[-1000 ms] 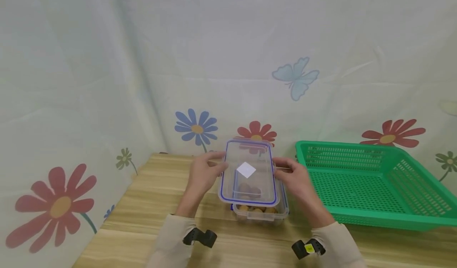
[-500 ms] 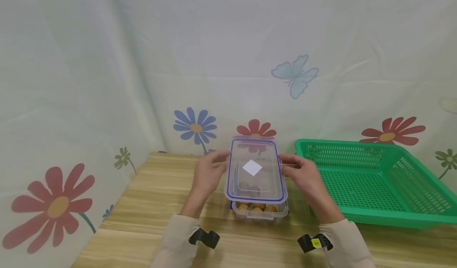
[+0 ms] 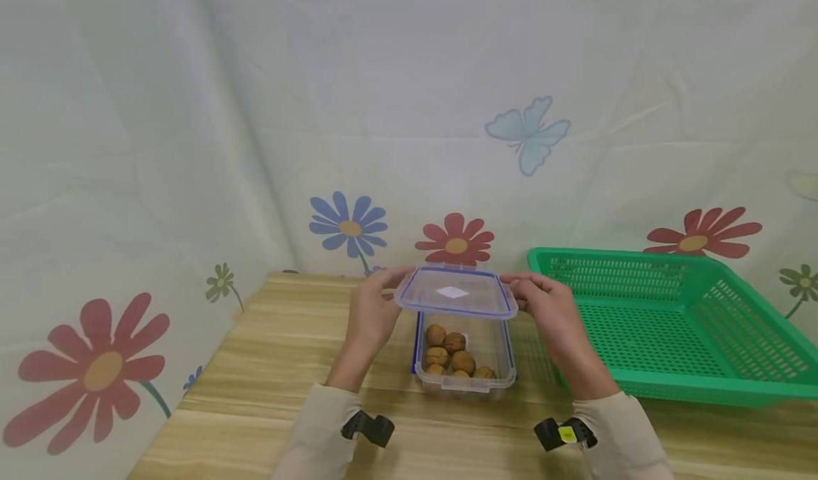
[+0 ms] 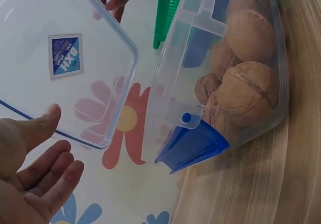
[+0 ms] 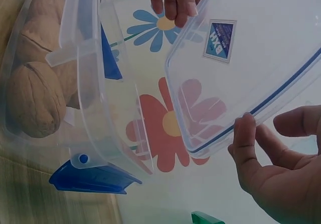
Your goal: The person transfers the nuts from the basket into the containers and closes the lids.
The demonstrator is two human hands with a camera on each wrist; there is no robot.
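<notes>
A clear plastic lid (image 3: pixel 424 294) with a blue seal and a small label is held above a clear food container (image 3: pixel 465 383). My left hand (image 3: pixel 373 315) grips the lid's left edge, thumb (image 4: pixel 49 117) at the rim. On the opposite edge, my right hand (image 3: pixel 554 318) holds it with the fingertips (image 5: pixel 245 122). Several walnuts (image 3: pixel 437 356) lie in the container, mostly toward its near and left part. Blue side clips (image 4: pixel 191 144) hang folded outward from the container. The lid is tilted, its near edge raised over the container's far half.
A green slotted basket (image 3: pixel 645 388) stands to the right of the container, near my right forearm. All this rests on a wood-grain table (image 3: pixel 255 373). A white curtain (image 3: pixel 396 111) printed with flowers and a butterfly hangs behind it.
The lid shifted slightly right, then its tilt flattened and its near edge drew back, uncovering more of the walnuts. Both hands moved a little right with it. The container stayed put.
</notes>
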